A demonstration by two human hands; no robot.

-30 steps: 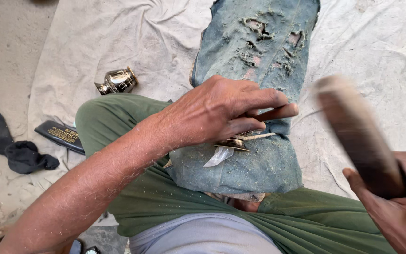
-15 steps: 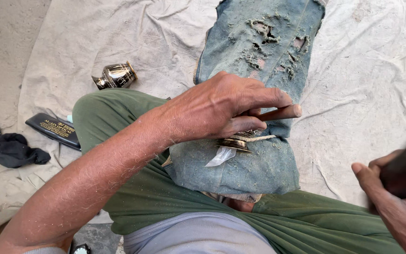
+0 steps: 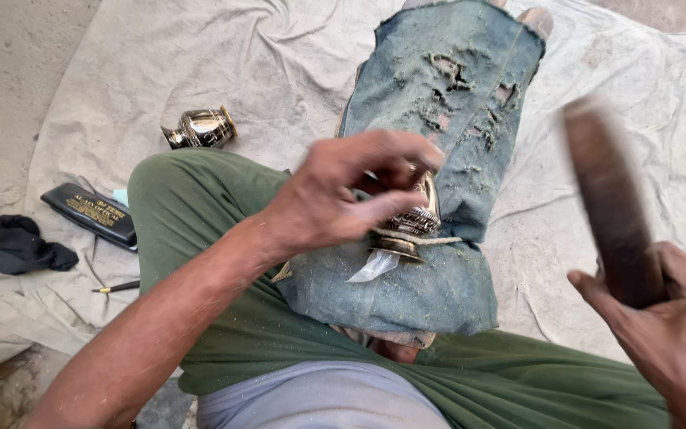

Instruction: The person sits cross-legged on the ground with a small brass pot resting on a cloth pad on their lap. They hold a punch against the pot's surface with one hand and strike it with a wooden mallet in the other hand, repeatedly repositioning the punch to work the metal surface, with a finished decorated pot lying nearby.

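A pale cloth point(image 3: 279, 71) lay spread over the dusty floor point(image 3: 9, 63), and the person sat on it in green trousers point(image 3: 224, 318) with a worn, torn piece of blue denim point(image 3: 438, 103) draped over one leg, running from near the lap out to the far edge. On the cloth to the far left lay a small shiny brass pot point(image 3: 200, 127) on its side, well apart from both hands. Nearer and further left sat a flat black case point(image 3: 93, 213), with a pencil point(image 3: 117, 287) just near of it and a bundle of dark fabric point(image 3: 13, 242) at the left edge on the bare floor. Nothing stood between the hands and the work on the lap. The left hand point(image 3: 343, 195) reached in from the near left, fingers curled and partly blurred, closed around the top of a small brass piece point(image 3: 410, 222) with a ribbed band, which rested upright on the denim; a scrap of clear wrap point(image 3: 375, 266) stuck out from under its base. The right hand point(image 3: 668, 334) was at the near right, well apart from the left, gripped tight on the lower end of a dark wooden stick point(image 3: 609, 199) that rose up toward the far side and was smeared by motion. The brass piece lay under the left hand and to the left of the stick, with a clear stretch of denim and cloth between them.
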